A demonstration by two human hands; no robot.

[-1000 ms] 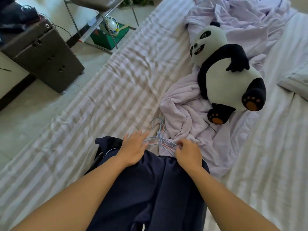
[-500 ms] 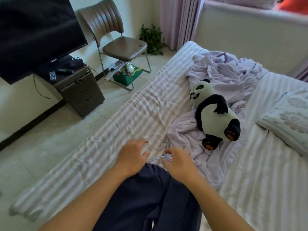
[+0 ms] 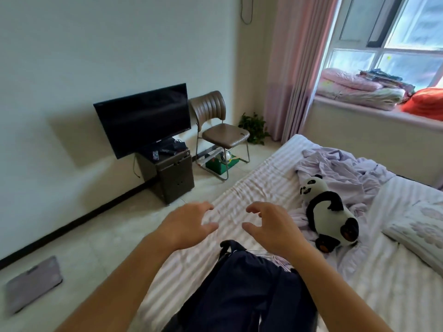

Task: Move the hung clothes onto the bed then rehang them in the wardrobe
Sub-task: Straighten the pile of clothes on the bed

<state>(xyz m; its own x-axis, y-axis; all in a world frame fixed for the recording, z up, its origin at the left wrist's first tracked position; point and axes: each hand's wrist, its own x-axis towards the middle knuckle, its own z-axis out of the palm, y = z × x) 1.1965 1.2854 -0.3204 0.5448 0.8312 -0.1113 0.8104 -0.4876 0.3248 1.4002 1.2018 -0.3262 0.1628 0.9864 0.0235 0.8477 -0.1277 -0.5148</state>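
Navy clothes [image 3: 242, 291]: heaped on the striped bed [image 3: 395, 283] near its foot edge, laid down so they can be rehung next.
Hangers: barely visible under the right wrist, can't tell the count.
Left hand [image 3: 185, 226]: above the bed, fingers spread loose, holding nothing.
Right hand [image 3: 271, 226]: same, fingers wide, empty, just above the clothes.
Panda toy [image 3: 329, 215]: right of the hands, on a lilac sheet [image 3: 347, 168].
Step guess: drop-off done, wardrobe not in view.

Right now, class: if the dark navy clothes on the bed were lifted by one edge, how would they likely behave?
The dark navy clothes lie in soft folds on the striped bed, so they would probably droop and hang limp. They look like thin fabric, likely light. Wire hangers seem tucked at the top edge, so they may snag or slide.
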